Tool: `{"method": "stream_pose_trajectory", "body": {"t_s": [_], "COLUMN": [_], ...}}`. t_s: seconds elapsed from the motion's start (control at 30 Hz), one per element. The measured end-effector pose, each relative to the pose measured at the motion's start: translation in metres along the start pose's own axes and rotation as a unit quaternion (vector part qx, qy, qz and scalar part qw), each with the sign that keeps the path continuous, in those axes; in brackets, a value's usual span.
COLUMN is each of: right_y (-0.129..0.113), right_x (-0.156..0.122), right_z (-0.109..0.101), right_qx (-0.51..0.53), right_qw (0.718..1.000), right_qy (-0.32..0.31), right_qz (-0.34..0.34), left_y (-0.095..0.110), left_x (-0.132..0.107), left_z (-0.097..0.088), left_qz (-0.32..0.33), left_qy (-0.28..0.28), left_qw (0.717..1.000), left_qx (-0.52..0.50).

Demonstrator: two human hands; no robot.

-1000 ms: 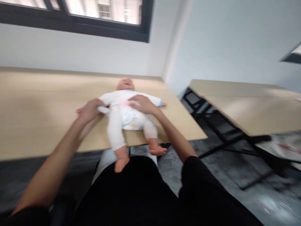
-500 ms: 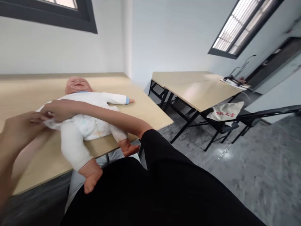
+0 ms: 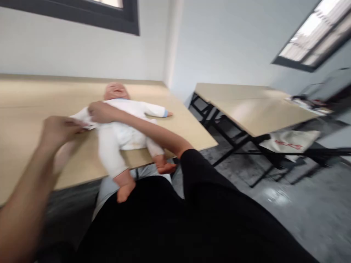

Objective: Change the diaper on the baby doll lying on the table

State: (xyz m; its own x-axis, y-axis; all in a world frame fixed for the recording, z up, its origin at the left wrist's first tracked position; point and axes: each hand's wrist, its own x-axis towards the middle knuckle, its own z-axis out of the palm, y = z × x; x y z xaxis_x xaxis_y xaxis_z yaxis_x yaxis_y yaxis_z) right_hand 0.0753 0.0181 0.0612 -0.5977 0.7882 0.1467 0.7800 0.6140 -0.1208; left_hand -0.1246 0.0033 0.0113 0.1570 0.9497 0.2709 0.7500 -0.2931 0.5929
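Note:
A baby doll (image 3: 116,91) in a white, blue-trimmed outfit (image 3: 134,107) lies face up on a wooden table, its feet hanging past the near edge. A white diaper (image 3: 131,137) covers its hips. At the doll's side on the left, my left hand (image 3: 61,129) is closed, pinching an edge of white cloth that appears to belong to the outfit. My right hand (image 3: 101,111) reaches across the doll's body, fingers curled on the same cloth near its waist. Motion blur hides the exact fingertips.
The doll's table (image 3: 24,146) meets the wall at the back. Another table (image 3: 241,106) stands to the right, with blurred items (image 3: 309,104) at its far end. A cloth bag (image 3: 292,141) with red writing rests on a black folding chair (image 3: 274,160).
My hands have moved apart, the left one drawing away to the left with the cloth stretched between them. My view has turned left, so everything sits farther right.

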Motion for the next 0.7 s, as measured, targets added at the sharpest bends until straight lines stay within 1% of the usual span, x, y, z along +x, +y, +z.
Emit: {"method": "stream_pose_trajectory", "body": {"t_s": [0.03,0.1,0.13,0.2,0.23,0.37,0.43,0.53,0.7], "right_y": [-0.001,0.002,0.006,0.014,0.016,0.007,0.001,-0.003,-0.001], "right_x": [-0.006,-0.016,-0.017,-0.016,-0.014,-0.004,0.003,0.011,0.012], "right_z": [-0.002,-0.003,-0.002,0.0,0.001,0.001,0.002,0.006,0.004], "right_qx": [-0.009,-0.001,0.0,0.001,-0.013,-0.089,-0.126,-0.152,-0.165], "right_qw": [0.999,0.999,0.999,0.998,0.998,0.996,0.991,0.988,0.986], "right_qy": [0.003,0.033,0.04,0.054,0.051,-0.008,-0.022,-0.018,-0.028], "right_qz": [0.035,0.036,0.034,0.021,0.024,0.029,0.033,0.038,0.024], "left_y": [0.012,0.027,0.029,0.024,0.02,0.012,0.011,0.011,0.015], "left_x": [-0.007,-0.014,-0.013,-0.01,-0.009,-0.014,-0.018,-0.02,-0.02], "left_z": [-0.001,0.002,0.005,0.011,0.012,0.012,0.01,0.008,0.003], "left_qz": [-0.031,-0.046,-0.052,-0.031,-0.017,0.096,0.135,0.139,0.122], "left_qy": [0.008,0.025,0.008,-0.023,-0.034,-0.049,-0.065,-0.084,-0.065], "left_qw": [0.998,0.994,0.991,0.979,0.974,0.962,0.955,0.953,0.957], "left_qx": [-0.051,-0.093,-0.12,-0.2,-0.224,-0.25,-0.257,-0.255,-0.254]}}
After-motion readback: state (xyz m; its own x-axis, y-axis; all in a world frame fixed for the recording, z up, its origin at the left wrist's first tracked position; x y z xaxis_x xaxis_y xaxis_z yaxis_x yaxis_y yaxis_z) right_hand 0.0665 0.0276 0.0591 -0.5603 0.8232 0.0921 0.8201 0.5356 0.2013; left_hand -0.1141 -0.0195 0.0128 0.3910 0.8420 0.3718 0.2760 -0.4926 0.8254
